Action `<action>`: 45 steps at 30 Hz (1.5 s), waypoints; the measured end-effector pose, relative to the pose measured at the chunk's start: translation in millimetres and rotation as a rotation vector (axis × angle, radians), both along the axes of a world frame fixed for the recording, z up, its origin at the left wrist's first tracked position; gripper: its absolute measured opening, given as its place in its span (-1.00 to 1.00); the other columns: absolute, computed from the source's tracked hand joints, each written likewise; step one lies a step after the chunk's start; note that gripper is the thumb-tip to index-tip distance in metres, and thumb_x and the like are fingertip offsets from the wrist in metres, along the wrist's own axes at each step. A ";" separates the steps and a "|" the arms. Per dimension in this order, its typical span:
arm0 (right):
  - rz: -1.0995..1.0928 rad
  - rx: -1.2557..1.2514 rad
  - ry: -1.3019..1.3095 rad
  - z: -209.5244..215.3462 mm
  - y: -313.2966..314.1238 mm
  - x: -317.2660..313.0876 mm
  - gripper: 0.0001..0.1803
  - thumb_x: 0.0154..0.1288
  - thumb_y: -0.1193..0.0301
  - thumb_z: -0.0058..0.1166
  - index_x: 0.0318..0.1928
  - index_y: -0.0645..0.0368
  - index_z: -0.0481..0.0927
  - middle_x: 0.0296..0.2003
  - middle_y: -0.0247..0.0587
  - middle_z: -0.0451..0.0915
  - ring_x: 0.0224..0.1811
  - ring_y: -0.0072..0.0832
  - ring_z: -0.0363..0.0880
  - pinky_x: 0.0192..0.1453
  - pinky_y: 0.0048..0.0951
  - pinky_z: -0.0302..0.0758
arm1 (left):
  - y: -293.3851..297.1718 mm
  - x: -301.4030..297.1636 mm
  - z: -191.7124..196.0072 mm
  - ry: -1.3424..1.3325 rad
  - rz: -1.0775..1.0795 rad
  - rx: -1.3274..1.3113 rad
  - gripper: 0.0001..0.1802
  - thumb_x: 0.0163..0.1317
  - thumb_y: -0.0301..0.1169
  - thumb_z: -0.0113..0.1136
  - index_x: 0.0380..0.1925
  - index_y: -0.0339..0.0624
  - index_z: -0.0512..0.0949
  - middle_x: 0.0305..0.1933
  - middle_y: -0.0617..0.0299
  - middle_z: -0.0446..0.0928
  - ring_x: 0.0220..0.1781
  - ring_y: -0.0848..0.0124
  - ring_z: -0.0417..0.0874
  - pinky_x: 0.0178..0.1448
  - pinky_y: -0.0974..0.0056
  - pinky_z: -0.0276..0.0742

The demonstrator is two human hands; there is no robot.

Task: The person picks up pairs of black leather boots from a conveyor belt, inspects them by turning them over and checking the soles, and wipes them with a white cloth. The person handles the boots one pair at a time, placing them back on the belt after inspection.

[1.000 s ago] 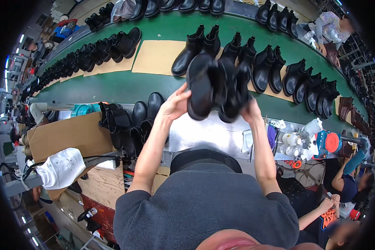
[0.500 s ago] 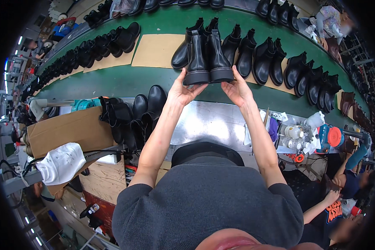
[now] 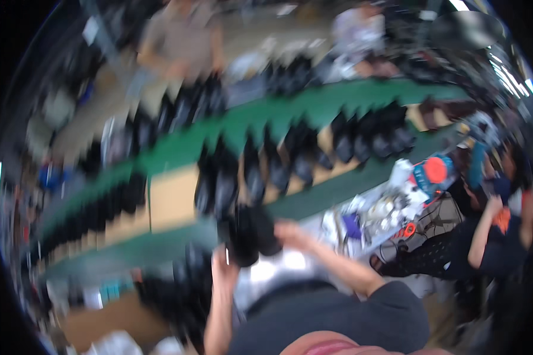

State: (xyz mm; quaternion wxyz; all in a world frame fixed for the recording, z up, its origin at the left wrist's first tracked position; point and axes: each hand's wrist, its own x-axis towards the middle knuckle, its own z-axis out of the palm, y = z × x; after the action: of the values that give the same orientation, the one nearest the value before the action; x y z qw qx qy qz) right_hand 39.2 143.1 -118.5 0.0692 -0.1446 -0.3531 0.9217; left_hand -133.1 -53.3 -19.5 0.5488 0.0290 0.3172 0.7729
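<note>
A pair of black ankle boots (image 3: 250, 235) is held up in front of my body, above the bright metal worktop (image 3: 299, 269). My left hand (image 3: 224, 265) grips the pair from its left side, while my right hand (image 3: 290, 234) closes on the right side. Motion blur smears the boots and my fingers, so the exact grip is unclear. Just beyond the held pair, more black ankle boots (image 3: 216, 186) stand upright on tan cardboard (image 3: 173, 198) on the green bench.
Rows of dark boots line the green bench (image 3: 166, 151). At the right stand clear bottles (image 3: 382, 210), a purple cloth (image 3: 352, 226) and a blue-and-orange machine (image 3: 433, 177). A cardboard sheet (image 3: 103, 322) lies at lower left. A person (image 3: 183, 41) stands across the bench; others sit at right.
The view has swung to the right and up, with blur. The held boots have come closer to my body, off the row's edge, and both my arms are bent more.
</note>
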 end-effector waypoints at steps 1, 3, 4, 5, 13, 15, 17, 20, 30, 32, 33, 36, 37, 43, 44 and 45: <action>0.055 -0.146 -0.031 49.1 -17.9 -8.0 -0.45 0.35 0.11 -0.03 0.24 0.12 0.32 0.13 -0.24 0.46 0.17 -0.46 0.42 0.22 -0.37 0.36 | -30.1 -0.3 -25.4 -0.088 0.039 0.003 -0.48 0.32 -0.12 -0.14 0.12 -0.28 0.37 0.15 -0.03 0.43 0.22 0.11 0.43 0.40 0.02 0.24; 0.121 -0.083 -0.334 35.7 -30.3 -1.2 -0.22 0.29 -0.18 -0.14 0.26 0.20 0.31 0.21 -0.14 0.37 0.25 -0.37 0.34 0.30 -0.30 0.27 | -45.2 0.0 -71.6 0.139 -0.038 -0.355 -0.54 0.32 -0.06 -0.20 -0.04 -0.16 0.45 -0.07 0.18 0.52 0.04 0.24 0.48 0.16 0.06 0.37; 0.187 0.270 -0.352 31.0 -36.4 0.6 -0.02 0.22 -0.34 -0.24 0.29 0.33 0.23 0.26 0.04 0.29 0.32 -0.22 0.25 0.36 -0.24 0.18 | -51.3 -16.9 -120.7 0.107 -0.192 -0.602 -0.52 0.30 -0.02 -0.19 -0.03 -0.13 0.46 -0.14 0.23 0.54 0.03 0.30 0.45 0.04 0.05 0.37; 0.165 0.499 -0.611 23.3 -35.8 11.7 0.11 0.12 -0.43 -0.32 0.24 0.43 0.26 0.23 0.19 0.28 0.33 -0.11 0.22 0.38 -0.24 0.14 | -35.5 -8.2 -108.0 0.096 -0.322 -0.720 -0.48 0.27 0.05 -0.12 0.04 -0.08 0.44 -0.11 0.25 0.53 0.03 0.30 0.43 0.04 0.03 0.34; 0.222 1.056 -0.883 21.2 -10.6 -37.5 0.35 -0.25 -0.29 0.28 0.35 0.38 -0.04 0.21 0.42 0.20 0.25 0.10 0.28 0.27 -0.21 0.33 | 49.8 -32.8 -82.8 0.895 -0.657 -1.022 0.27 -0.13 0.22 0.31 0.37 -0.32 -0.13 0.37 -0.22 0.08 0.38 -0.02 0.18 0.26 -0.01 0.30; 0.419 1.155 -1.037 24.0 -15.8 -67.1 0.57 -0.39 -0.34 0.32 0.39 0.35 -0.35 0.26 0.43 0.08 0.25 0.19 0.23 0.29 -0.09 0.28 | 68.4 -28.9 -81.3 1.064 -0.739 -1.322 0.48 -0.31 0.32 0.36 0.35 -0.44 -0.25 0.34 -0.36 0.08 0.39 -0.01 0.18 0.36 0.06 0.22; 0.464 1.145 -1.156 18.9 -13.8 -78.7 0.68 -0.50 -0.38 0.33 0.39 0.27 -0.49 0.31 0.37 0.01 0.28 0.24 0.16 0.31 0.04 0.21 | 79.7 -27.1 -76.0 1.104 -0.798 -1.327 0.59 -0.38 0.41 0.33 0.34 -0.47 -0.37 0.39 -0.41 -0.11 0.42 -0.11 0.07 0.41 0.06 0.15; 0.344 1.155 -1.161 13.5 -18.3 -83.8 0.58 -0.49 -0.23 0.44 0.43 0.10 -0.35 0.30 0.24 0.09 0.31 0.18 0.13 0.34 -0.04 0.21 | 63.5 -44.2 -108.7 1.099 -0.689 -1.258 0.54 -0.32 0.25 0.44 0.35 -0.41 -0.38 0.40 -0.44 -0.21 0.43 -0.16 0.03 0.41 0.05 0.15; 0.021 0.762 -0.532 120.0 28.7 -42.2 -0.07 -0.22 0.42 0.46 0.23 0.39 0.30 0.05 -0.08 0.52 0.06 -0.46 0.49 0.13 -0.46 0.43 | 24.6 -72.9 -29.5 0.684 -0.338 -0.433 -0.08 0.10 -0.32 0.35 0.32 -0.40 0.00 0.18 -0.05 0.37 0.18 0.25 0.43 0.24 0.23 0.38; -0.020 0.771 -0.396 103.7 37.4 -34.7 -0.09 -0.13 0.46 0.41 0.27 0.39 0.24 0.06 -0.08 0.50 0.05 -0.47 0.49 0.13 -0.44 0.44 | 31.6 -53.0 8.2 0.472 -0.338 -0.350 -0.22 0.17 -0.44 0.23 0.33 -0.22 0.05 0.15 0.04 0.40 0.11 0.24 0.51 0.13 0.16 0.50; 0.058 0.595 -0.323 114.6 31.9 -27.9 -0.09 -0.09 0.47 0.38 0.29 0.39 0.19 0.09 -0.06 0.48 0.09 -0.45 0.47 0.17 -0.44 0.40 | 30.0 -40.7 36.5 0.465 -0.362 -0.392 -0.22 0.17 -0.45 0.23 0.33 -0.25 0.04 0.15 0.04 0.39 0.10 0.27 0.51 0.12 0.20 0.51; 0.173 0.437 -0.223 127.8 21.3 -21.5 -0.04 0.00 0.44 0.31 0.35 0.42 0.03 0.27 0.06 0.24 0.32 -0.35 0.22 0.39 -0.45 0.11 | 18.0 -37.6 40.8 0.306 -0.421 -0.303 -0.18 0.15 -0.45 0.25 0.34 -0.30 0.01 0.20 0.03 0.35 0.10 0.35 0.52 0.10 0.29 0.53; 0.172 0.498 -0.255 123.2 22.2 -20.0 -0.04 0.03 0.37 0.30 0.35 0.43 0.01 0.29 0.08 0.20 0.35 -0.33 0.17 0.41 -0.44 0.06 | 11.3 -39.0 32.3 0.334 -0.426 -0.329 -0.17 0.20 -0.29 0.24 0.34 -0.29 0.00 0.23 0.02 0.32 0.14 0.38 0.49 0.14 0.31 0.50; 0.200 0.547 -0.409 137.3 21.9 -28.4 -0.08 0.17 0.07 0.17 0.31 0.47 0.09 0.27 0.06 0.23 0.32 -0.32 0.20 0.35 -0.44 0.12 | 18.2 -36.1 39.9 0.561 -0.366 -0.645 0.01 0.23 0.04 0.13 0.39 -0.32 -0.20 0.40 -0.03 0.07 0.38 0.35 0.20 0.36 0.33 0.19; 0.222 0.543 -0.362 134.2 24.1 -30.4 -0.10 0.17 0.08 0.18 0.30 0.46 0.11 0.25 0.04 0.27 0.29 -0.34 0.25 0.33 -0.45 0.16 | 18.5 -38.8 35.2 0.614 -0.390 -0.650 0.03 0.23 0.04 0.14 0.39 -0.32 -0.23 0.42 -0.02 0.03 0.39 0.35 0.18 0.37 0.33 0.17; 0.223 0.506 -0.337 135.3 23.8 -32.6 -0.22 0.18 0.13 0.20 0.24 0.42 0.25 0.10 -0.08 0.44 0.11 -0.47 0.42 0.19 -0.51 0.33 | 19.1 -36.7 28.6 0.630 -0.324 -0.636 -0.08 0.25 -0.02 0.15 0.37 -0.33 -0.06 0.33 0.03 0.20 0.29 0.40 0.31 0.29 0.36 0.28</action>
State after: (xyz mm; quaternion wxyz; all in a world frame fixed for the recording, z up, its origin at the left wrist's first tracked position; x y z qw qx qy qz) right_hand 6.6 166.8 16.8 -0.0580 -0.2336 -0.5911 0.7699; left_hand -169.8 -34.2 9.1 0.5211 0.1416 0.6802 0.4957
